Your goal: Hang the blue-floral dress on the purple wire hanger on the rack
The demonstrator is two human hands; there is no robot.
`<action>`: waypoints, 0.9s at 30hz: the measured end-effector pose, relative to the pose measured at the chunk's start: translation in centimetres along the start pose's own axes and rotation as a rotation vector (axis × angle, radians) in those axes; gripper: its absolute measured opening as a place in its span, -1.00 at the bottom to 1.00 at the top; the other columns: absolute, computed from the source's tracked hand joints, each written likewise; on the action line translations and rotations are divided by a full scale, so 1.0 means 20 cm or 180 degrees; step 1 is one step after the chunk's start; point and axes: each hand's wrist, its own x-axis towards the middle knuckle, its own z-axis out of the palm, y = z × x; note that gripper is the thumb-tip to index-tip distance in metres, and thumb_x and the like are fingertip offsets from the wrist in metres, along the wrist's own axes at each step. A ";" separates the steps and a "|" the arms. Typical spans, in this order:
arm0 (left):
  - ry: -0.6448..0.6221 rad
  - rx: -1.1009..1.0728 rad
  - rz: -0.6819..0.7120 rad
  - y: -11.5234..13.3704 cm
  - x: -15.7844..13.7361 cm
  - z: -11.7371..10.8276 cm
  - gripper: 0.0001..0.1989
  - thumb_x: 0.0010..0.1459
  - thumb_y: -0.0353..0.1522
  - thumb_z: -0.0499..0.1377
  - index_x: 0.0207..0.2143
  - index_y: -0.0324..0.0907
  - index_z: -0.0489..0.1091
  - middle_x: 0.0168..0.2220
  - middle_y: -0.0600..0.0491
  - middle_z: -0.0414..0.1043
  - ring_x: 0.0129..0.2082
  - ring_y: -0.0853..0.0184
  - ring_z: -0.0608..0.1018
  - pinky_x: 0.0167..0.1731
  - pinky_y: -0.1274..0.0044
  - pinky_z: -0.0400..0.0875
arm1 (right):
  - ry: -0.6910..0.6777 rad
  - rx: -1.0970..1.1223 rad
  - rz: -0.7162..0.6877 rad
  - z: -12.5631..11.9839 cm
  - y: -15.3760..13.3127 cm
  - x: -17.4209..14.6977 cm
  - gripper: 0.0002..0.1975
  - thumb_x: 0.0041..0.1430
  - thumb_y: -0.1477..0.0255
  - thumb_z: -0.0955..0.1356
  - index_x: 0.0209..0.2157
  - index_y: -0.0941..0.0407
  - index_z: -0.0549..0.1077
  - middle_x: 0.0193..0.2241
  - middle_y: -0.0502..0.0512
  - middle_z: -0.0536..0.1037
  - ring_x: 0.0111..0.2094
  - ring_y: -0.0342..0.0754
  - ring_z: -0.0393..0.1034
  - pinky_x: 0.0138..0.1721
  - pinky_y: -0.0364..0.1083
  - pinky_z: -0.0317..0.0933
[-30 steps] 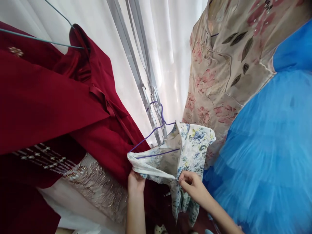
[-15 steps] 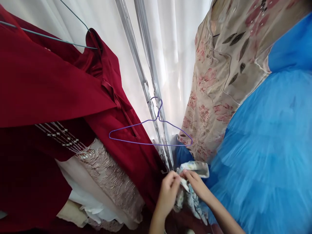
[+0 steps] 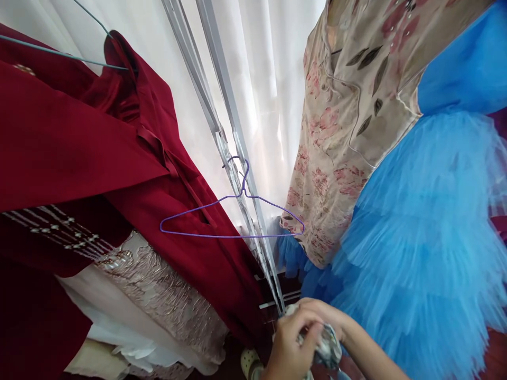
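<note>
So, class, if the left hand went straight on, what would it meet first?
Most likely the right hand, beside the bunched floral cloth, though depth is hard to judge.

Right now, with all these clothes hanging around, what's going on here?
A person's left hand grips a bunched floral garment, and the right hand is close against it, its fingers partly hidden. Above them, a purple hanger hangs at a metal stand with no garment on it. Dark red clothing hangs on the left; a beige floral dress and blue ruffled dress are on the right.
</note>
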 end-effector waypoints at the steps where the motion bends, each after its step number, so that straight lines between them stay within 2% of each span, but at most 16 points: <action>1: 0.0439 0.0035 0.0026 -0.01 0.00 -0.03 -0.81 0.28 -0.27 0.12 -0.26 -0.15 0.49 -0.44 0.03 0.50 -0.39 0.29 0.53 -0.28 0.52 0.40 | 0.0010 0.0183 0.0106 0.02 -0.01 0.00 -0.88 -0.06 0.38 0.39 -0.54 0.14 0.48 -0.60 0.00 0.45 -0.56 -0.11 0.33 -0.48 -0.15 0.24; 2: 0.0800 0.0089 0.0008 -0.03 0.00 -0.07 -0.81 0.28 -0.26 0.13 -0.24 -0.15 0.49 -0.40 0.02 0.50 -0.35 0.28 0.53 -0.25 0.51 0.40 | -0.0027 0.0386 0.0240 0.04 -0.03 -0.01 -0.92 -0.11 0.42 0.39 -0.51 0.15 0.49 -0.58 -0.01 0.46 -0.55 -0.12 0.33 -0.47 -0.16 0.23; 3: 0.0952 0.0115 -0.0049 -0.05 0.00 -0.10 -0.80 0.27 -0.24 0.14 -0.20 -0.15 0.48 -0.34 0.01 0.50 -0.29 0.26 0.53 -0.19 0.49 0.40 | -0.0083 0.0571 0.0356 0.05 -0.05 -0.02 -0.91 -0.14 0.46 0.38 -0.49 0.15 0.50 -0.57 -0.02 0.46 -0.54 -0.13 0.32 -0.46 -0.18 0.22; 4: 0.0833 0.0072 -0.0155 -0.08 -0.01 -0.14 -0.77 0.26 -0.22 0.16 -0.13 -0.15 0.47 -0.26 -0.01 0.51 -0.21 0.24 0.53 -0.10 0.47 0.38 | -0.0147 0.0693 0.0433 0.06 -0.08 -0.04 -0.89 -0.17 0.48 0.37 -0.48 0.15 0.51 -0.57 -0.03 0.46 -0.54 -0.15 0.30 -0.46 -0.20 0.19; 6: 0.0102 -0.0240 -0.0538 -0.16 -0.05 -0.20 -0.62 0.23 -0.11 0.18 -0.03 -0.15 0.45 -0.10 -0.06 0.52 -0.03 0.16 0.51 0.04 0.39 0.33 | -0.0424 0.0617 0.0434 0.05 -0.16 -0.08 -0.87 -0.17 0.52 0.36 -0.47 0.17 0.53 -0.57 -0.05 0.44 -0.53 -0.18 0.25 -0.45 -0.22 0.14; 8: -0.0489 -0.0592 -0.1054 -0.26 -0.12 -0.23 -0.46 0.16 0.02 0.18 0.02 -0.16 0.45 -0.01 -0.09 0.50 0.05 0.09 0.48 0.09 0.33 0.31 | -0.0958 0.0179 0.0307 0.03 -0.27 -0.12 -0.87 -0.14 0.52 0.37 -0.46 0.19 0.54 -0.56 -0.06 0.42 -0.51 -0.19 0.22 -0.43 -0.22 0.12; 10: -0.0567 -0.0577 -0.1392 -0.35 -0.18 -0.26 -0.39 0.09 0.09 0.20 -0.01 -0.18 0.48 -0.02 -0.09 0.51 0.05 0.05 0.48 0.09 0.31 0.30 | -0.1530 -0.0474 0.0083 -0.03 -0.40 -0.17 -0.88 -0.10 0.50 0.40 -0.42 0.20 0.55 -0.54 -0.06 0.42 -0.49 -0.18 0.21 -0.40 -0.21 0.12; 11: -0.0492 -0.0386 -0.1455 -0.38 -0.20 -0.28 -0.39 0.06 0.08 0.22 -0.03 -0.18 0.50 -0.03 -0.08 0.52 0.04 0.03 0.48 0.09 0.30 0.30 | -0.1644 -0.0779 -0.0064 -0.07 -0.47 -0.19 -0.89 -0.08 0.50 0.41 -0.42 0.20 0.55 -0.53 -0.06 0.41 -0.49 -0.18 0.20 -0.43 -0.20 0.10; 13: -0.0366 0.0190 -0.1407 -0.39 -0.19 -0.34 -0.48 0.07 0.03 0.24 -0.09 -0.16 0.53 -0.10 -0.05 0.53 -0.01 0.03 0.48 0.05 0.31 0.31 | -0.1341 -0.1332 -0.0433 -0.17 -0.59 -0.21 -0.91 -0.04 0.51 0.39 -0.42 0.19 0.54 -0.54 -0.08 0.40 -0.52 -0.19 0.17 -0.49 -0.20 0.03; 15: -0.0334 0.0750 -0.1181 -0.35 -0.15 -0.42 -0.62 0.12 -0.05 0.22 -0.20 -0.14 0.55 -0.21 -0.01 0.52 -0.10 0.07 0.49 -0.03 0.36 0.34 | -0.0733 -0.1734 -0.0809 -0.29 -0.71 -0.20 -0.93 -0.01 0.53 0.36 -0.48 0.19 0.53 -0.58 -0.08 0.36 -0.55 -0.19 0.14 -0.52 -0.19 -0.02; 17: -0.0355 0.1103 -0.0852 -0.28 -0.09 -0.51 -0.71 0.19 -0.12 0.17 -0.34 -0.15 0.53 -0.34 0.02 0.49 -0.23 0.15 0.48 -0.15 0.43 0.34 | -0.0208 -0.1871 -0.1149 -0.40 -0.82 -0.16 -0.91 0.01 0.50 0.38 -0.52 0.18 0.54 -0.58 -0.05 0.38 -0.53 -0.16 0.19 -0.49 -0.17 0.03; 19: -0.0314 0.1209 -0.0563 -0.19 -0.05 -0.58 -0.72 0.21 -0.16 0.16 -0.41 -0.15 0.51 -0.40 0.04 0.45 -0.32 0.21 0.46 -0.22 0.47 0.33 | 0.0118 -0.1813 -0.1493 -0.49 -0.93 -0.09 -0.88 0.02 0.44 0.41 -0.52 0.17 0.57 -0.54 0.01 0.44 -0.47 -0.11 0.29 -0.39 -0.14 0.13; 21: -0.0031 0.1099 -0.0381 -0.13 -0.04 -0.63 -0.75 0.16 -0.15 0.21 -0.37 -0.13 0.53 -0.38 0.02 0.47 -0.32 0.20 0.47 -0.22 0.46 0.35 | 0.0185 -0.1693 -0.1771 -0.53 -1.04 0.00 -0.88 0.00 0.40 0.43 -0.51 0.16 0.60 -0.47 0.06 0.49 -0.38 -0.05 0.37 -0.27 -0.09 0.20; 24: 0.0775 0.0622 -0.0401 -0.07 -0.09 -0.67 -0.64 0.02 -0.08 0.31 -0.19 -0.08 0.56 -0.26 -0.01 0.50 -0.25 0.15 0.50 -0.15 0.42 0.40 | -0.0058 -0.1477 -0.2014 -0.49 -1.16 0.16 -0.89 -0.11 0.39 0.46 -0.53 0.16 0.62 -0.30 0.16 0.56 -0.16 0.08 0.43 -0.09 0.00 0.23; 26: 0.1195 0.0250 -0.0532 -0.05 -0.12 -0.73 -0.51 -0.03 -0.04 0.33 -0.08 -0.07 0.53 -0.19 -0.01 0.51 -0.21 0.12 0.52 -0.13 0.41 0.42 | -0.0401 -0.1212 -0.1937 -0.43 -1.20 0.26 -0.86 -0.19 0.39 0.48 -0.56 0.19 0.60 -0.24 0.23 0.59 -0.10 0.14 0.45 -0.07 0.05 0.24; 27: 0.1303 0.0133 -0.0571 -0.04 -0.13 -0.77 -0.48 -0.05 -0.04 0.34 -0.06 -0.07 0.52 -0.18 0.00 0.51 -0.19 0.11 0.52 -0.14 0.41 0.44 | -0.0596 -0.1032 -0.1794 -0.40 -1.20 0.30 -0.84 -0.21 0.37 0.48 -0.56 0.20 0.58 -0.26 0.24 0.61 -0.14 0.14 0.48 -0.10 0.06 0.26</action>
